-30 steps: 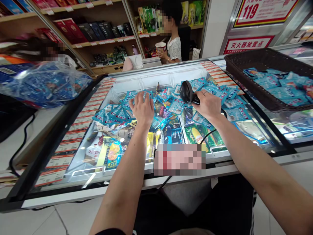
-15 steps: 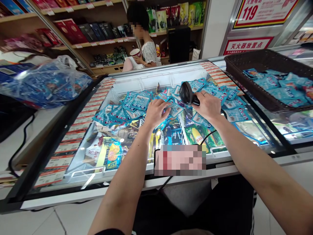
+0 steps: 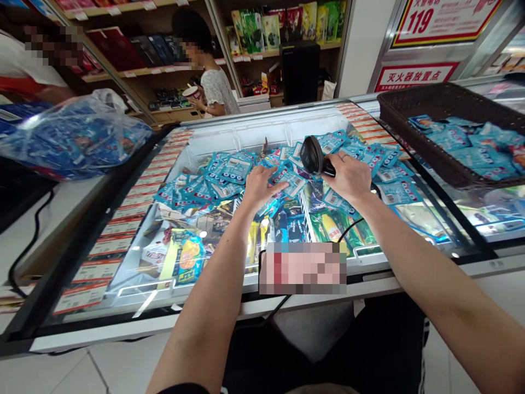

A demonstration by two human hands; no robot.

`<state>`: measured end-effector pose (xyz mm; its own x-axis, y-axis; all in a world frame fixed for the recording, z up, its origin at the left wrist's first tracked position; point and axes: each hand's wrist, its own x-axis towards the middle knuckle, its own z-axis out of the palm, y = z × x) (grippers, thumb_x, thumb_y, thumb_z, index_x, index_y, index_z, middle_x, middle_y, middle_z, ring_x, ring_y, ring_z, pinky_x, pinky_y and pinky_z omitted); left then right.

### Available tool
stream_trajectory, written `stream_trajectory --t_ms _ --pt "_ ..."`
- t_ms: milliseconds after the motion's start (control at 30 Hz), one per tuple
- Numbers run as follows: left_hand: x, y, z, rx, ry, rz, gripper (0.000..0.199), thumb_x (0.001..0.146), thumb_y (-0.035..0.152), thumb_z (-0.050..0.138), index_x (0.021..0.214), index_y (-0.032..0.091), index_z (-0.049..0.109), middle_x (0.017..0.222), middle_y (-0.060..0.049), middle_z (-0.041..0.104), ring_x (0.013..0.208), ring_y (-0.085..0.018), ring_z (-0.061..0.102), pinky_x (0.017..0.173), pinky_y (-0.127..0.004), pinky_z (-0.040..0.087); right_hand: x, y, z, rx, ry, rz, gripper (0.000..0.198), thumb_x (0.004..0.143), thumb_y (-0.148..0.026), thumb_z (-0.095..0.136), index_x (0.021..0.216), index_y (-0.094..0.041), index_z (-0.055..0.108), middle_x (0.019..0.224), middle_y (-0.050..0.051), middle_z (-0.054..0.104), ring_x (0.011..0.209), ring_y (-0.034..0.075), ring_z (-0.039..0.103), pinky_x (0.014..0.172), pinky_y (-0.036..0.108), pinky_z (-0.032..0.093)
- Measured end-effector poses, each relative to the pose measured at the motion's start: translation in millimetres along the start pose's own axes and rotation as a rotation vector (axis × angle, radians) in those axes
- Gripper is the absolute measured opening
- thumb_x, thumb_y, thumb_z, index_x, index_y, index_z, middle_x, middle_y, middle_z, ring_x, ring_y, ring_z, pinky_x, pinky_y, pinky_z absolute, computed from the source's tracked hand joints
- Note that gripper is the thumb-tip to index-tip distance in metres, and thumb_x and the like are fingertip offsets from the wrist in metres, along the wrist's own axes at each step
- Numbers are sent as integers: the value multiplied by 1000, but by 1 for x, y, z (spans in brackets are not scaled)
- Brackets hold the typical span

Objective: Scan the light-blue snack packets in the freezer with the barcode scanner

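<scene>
The glass-topped display freezer [image 3: 123, 330] fills the middle of the frame. At the upper left, a person in a white sleeve [image 3: 33, 65] has come upright behind the bulging plastic bag [image 3: 82, 134]; another person, holding a cup [image 3: 193, 93], has shifted leftward, towards that side. The dark basket [image 3: 404, 131] of packets sits unchanged at the right.

Blue packets lie on the glass in two heaps: a left heap [image 3: 229, 172] at centre-left and a right heap [image 3: 385, 175] at centre-right. The left hand [image 3: 259, 189] has moved off the left heap to the middle, its thumb spread wide of the fingers; no packet shows in it, and I cannot tell whether its fingertips touch any. The right hand [image 3: 348, 175] stays closed round the black scanner [image 3: 311, 155]. The shift seems to bring the work to the packets between the hands.
</scene>
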<state>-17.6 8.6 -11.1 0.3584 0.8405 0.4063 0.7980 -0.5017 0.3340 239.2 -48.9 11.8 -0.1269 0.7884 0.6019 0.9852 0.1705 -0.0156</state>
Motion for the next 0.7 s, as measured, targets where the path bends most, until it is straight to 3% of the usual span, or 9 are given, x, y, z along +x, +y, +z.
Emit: stream_trajectory --t_ms 100,267,400,533,700 --pt "0 -3 1 -141 37 -55 55 68 58 65 108 20 57 97 -8 59 91 -23 57 79 -36 46 0 0 0 -5 3 -1 36 85 -43 47 108 -17 58 95 11 62 85 26 55 63 31 33" --pt "0 -14 7 -392 181 -139 51 76 51 61 115 23 43 102 -7 59 84 -18 60 73 -33 49 0 0 -1 1 -8 -13 37 84 -41 49 111 -17 57 96 11 62 87 26 54 65 32 33" --pt "0 -20 9 -398 272 -150 49 79 51 57 115 23 40 95 -5 60 83 -17 61 73 -33 49 -1 -2 -3 13 -44 -65 37 84 -39 49 113 -17 56 98 11 61 89 26 54 66 32 34" --pt "-1 -16 6 -382 273 -119 49 80 49 56 118 24 39 91 -3 61 80 -16 60 71 -31 48 -2 -5 -5 33 -52 -140 33 85 -35 48 113 -19 57 96 9 62 90 25 55 67 31 33" --pt "-1 -10 1 -403 271 -145 29 85 47 48 97 21 52 78 -1 56 68 -12 53 62 -25 42 -3 -8 -6 59 -63 -211 33 84 -35 48 112 -19 58 95 8 62 88 23 55 67 31 33"
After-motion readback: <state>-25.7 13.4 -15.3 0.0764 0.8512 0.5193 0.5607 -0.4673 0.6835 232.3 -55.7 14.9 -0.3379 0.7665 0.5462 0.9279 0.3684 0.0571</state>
